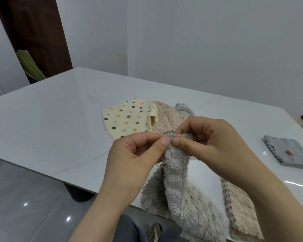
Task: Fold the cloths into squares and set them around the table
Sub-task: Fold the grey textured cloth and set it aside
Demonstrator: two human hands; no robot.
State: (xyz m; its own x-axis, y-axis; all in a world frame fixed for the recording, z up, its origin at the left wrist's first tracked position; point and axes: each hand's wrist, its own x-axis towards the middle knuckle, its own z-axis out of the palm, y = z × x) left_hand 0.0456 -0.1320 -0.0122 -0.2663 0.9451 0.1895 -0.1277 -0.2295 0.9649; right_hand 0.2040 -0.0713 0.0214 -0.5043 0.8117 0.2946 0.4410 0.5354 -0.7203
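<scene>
The fluffy cloth (180, 194) up front is plain grey. One's cream with yellow, brown and grey polka dots (128, 117), two are beige (166, 117) (241, 212), the folded one (289, 151) blue-grey. Table (51, 123) is glossy white.

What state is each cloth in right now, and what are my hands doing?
Fluffy grey cloth: unfolded, held up, hanging.
Left hand: pinching its top edge.
Right hand: pinching the same edge.
Dotted cloth: lying flat, corner turned over.
Beige cloth behind hands: crumpled, unfolded.
Grey cloth far right: folded, set down.
Beige cloth near edge: folded, lying flat.
</scene>
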